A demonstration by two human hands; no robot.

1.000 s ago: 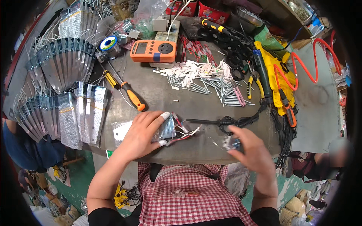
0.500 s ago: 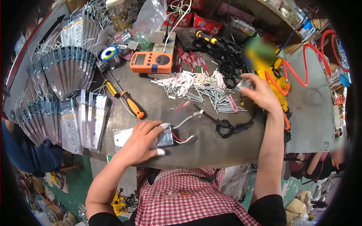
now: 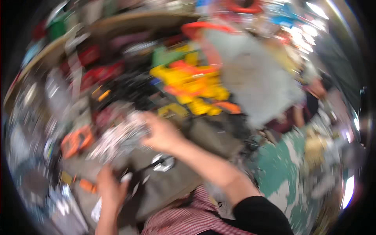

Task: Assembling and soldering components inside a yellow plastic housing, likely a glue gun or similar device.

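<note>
The whole view is smeared by motion. My left hand (image 3: 111, 188) is low on the left of the bench, its fingers blurred. A pale, shiny edge of the flat metal piece (image 3: 96, 210) shows beside its wrist. Whether the fingers grip that piece is unclear. Over the right end of a pile of small white and pink pieces (image 3: 117, 135) reaches my right hand (image 3: 162, 133), and what its fingers hold, if anything, cannot be made out. Between the hands lies a round black thing with a bright white patch (image 3: 163, 162).
An orange multimeter (image 3: 77, 141) and an orange screwdriver handle (image 3: 87, 185) lie at left. Beyond my right hand is a heap of yellow and orange things (image 3: 192, 86), with an orange-red hose (image 3: 211, 47) behind. Silvery strips (image 3: 66, 209) stand at lower left.
The view has swung to the right and tilted, so the bench has shifted left and blurred. My right hand has come from the black rings toward the white pile, closer to my left hand.
</note>
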